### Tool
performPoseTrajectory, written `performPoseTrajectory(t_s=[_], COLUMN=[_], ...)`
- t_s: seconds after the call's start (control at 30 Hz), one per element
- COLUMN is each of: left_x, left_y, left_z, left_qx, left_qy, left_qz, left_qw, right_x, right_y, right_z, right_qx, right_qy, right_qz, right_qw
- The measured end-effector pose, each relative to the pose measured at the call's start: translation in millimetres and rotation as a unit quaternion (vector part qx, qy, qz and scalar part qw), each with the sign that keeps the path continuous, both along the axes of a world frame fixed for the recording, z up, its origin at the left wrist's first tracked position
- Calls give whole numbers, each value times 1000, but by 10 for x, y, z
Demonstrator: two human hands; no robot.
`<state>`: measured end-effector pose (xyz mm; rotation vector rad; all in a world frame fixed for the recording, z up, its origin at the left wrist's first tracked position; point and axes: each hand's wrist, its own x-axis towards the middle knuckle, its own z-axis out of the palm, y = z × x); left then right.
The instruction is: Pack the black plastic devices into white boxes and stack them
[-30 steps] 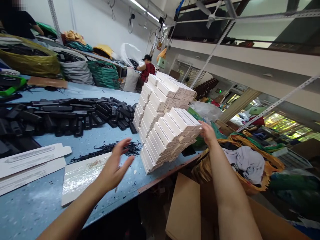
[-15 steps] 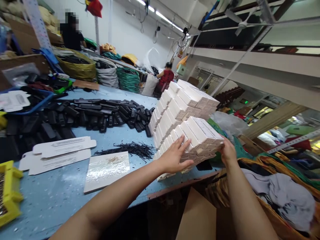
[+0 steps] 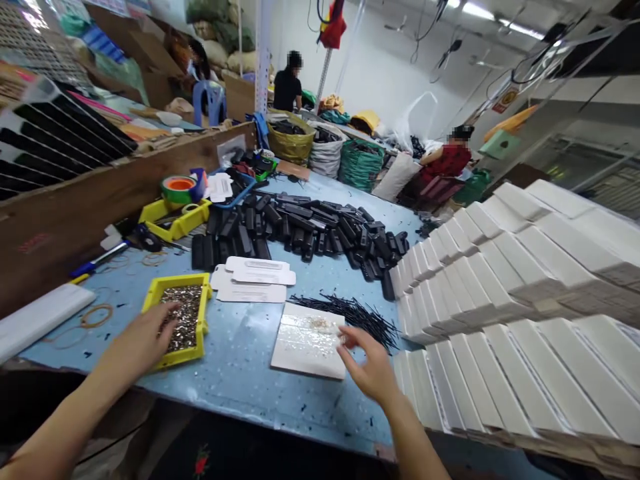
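My left hand (image 3: 145,337) reaches over a yellow bin (image 3: 204,320) of small shiny metal pieces (image 3: 186,310), probably screws. Its fingers are apart, with the tips at the pieces. My right hand (image 3: 369,363) is at the right edge of a flat white board (image 3: 295,353), thumb and forefinger apart, and no object shows in it. Tiny bits lie scattered on the board's glossy top. Behind it is a loose heap of thin black sticks (image 3: 357,313). Flat white printed cartons (image 3: 255,291) lie between bin and board.
Stacked white boxes (image 3: 480,293) rise along the right side. A long pile of black plastic cases (image 3: 320,227) crosses the blue table (image 3: 235,373). At left are another yellow bin (image 3: 183,223) with tape rolls and a white bar (image 3: 45,317). Several people sit behind, near filled sacks (image 3: 361,163).
Both hands have left the stack of white boxes. The view has swung left; my left hand is now at the yellow bin and my right hand by the white board.
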<state>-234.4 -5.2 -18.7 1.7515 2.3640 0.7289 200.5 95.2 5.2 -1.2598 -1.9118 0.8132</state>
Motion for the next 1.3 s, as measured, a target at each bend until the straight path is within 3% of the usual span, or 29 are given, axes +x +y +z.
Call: performPoseTrajectory(t_s=[0.07,0.17,0.27,0.37,0.53,0.73,0.9,1.03,1.17,1.23,1.3], left_x=[-96,-66,-64,-137,-111,195,261,638,1220,1426,1559], left_y=[-46,-59,-47,-61,-78,-101,-460,-491,-166,-3,98], left_z=[-144,-256,-244,-240,-260,48,108,106,97,29,-58], left_qx=[-55,-75,-93,-84,34,84,61,-6,-50,-36,-21], left_qy=[50,90,78,44,-7,-77,-172,-358,-532,-597,-649], left_qz=[-77,-96,-98,-108,-75,-8,73,42,-4,8,22], left_qw=[994,988,988,990,997,993,980,933,845,801,760], right_x=[-600,-1353,-1669,-1525,-1139,-1426,-1343,-1184,-1147,-1089,-1009], right_y=[490,1311,1717,1635,1444,1757,1536,1480,1402,1142,734], right_z=[-144,-315,-491,-666,-752,-674,-691,-643,-503,-429,-353], right_qx=[-69,-98,-80,-72,-71,-61,-53,-66,-96,-113,-171], right_qy=[-43,-76,-96,-119,-153,-166,-166,-146,-120,-49,109], right_qz=[-17,-95,-117,-108,-131,-68,-74,-121,-106,-85,-40], right_qw=[997,988,985,984,977,982,982,980,982,989,978])
